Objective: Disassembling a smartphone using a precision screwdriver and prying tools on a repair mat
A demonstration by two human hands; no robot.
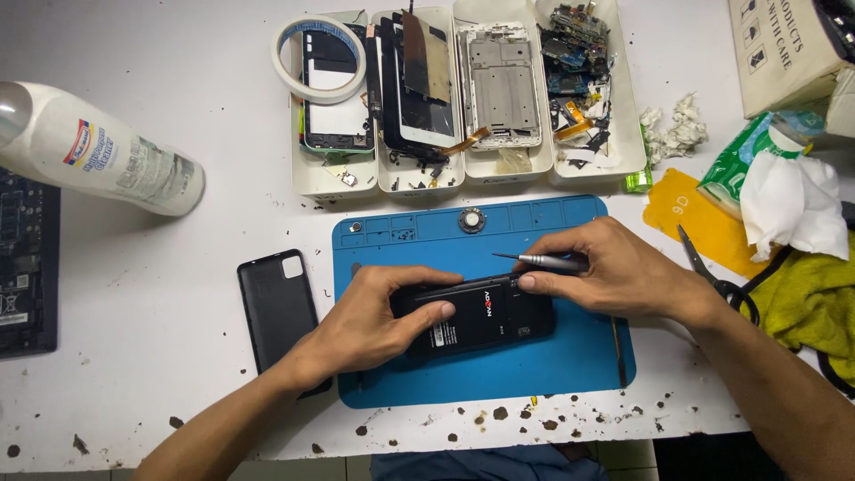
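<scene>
White table [160,374], pretty chipped and speckled along the near edge, with everything spread out within arm's reach. Blue mat [570,356] sitting dead centre, probably there to stop slipping and catch screws, judging by the little tray slots along its far edge. Four white bins [307,178] lined up just beyond the mat, stuffed with screens, a metal frame and circuit bits, so looks sorted by type. Big white bottle [107,151] lying on its side at far left, parked well out of the way. Yellow rag [810,303] and crumpled tissue [793,200] off to the right, close to the working hand. Black back cover [278,307] laid flat just left of the mat, set aside but handy. Phone [476,313] open-backed on the mat, between both hands. Left hand [370,325] clamped over the phone's left end, thumb pressed on top, clearly pinning it steady. Right hand [614,272] closed in a pinch around a screwdriver [543,261], tip pointing left over the phone's far edge, forefinger resting on the phone's right corner for support. Tape roll [319,58] propped on the far-left bin. Scissors [712,272] by the rag, half tucked under the right wrist.
</scene>
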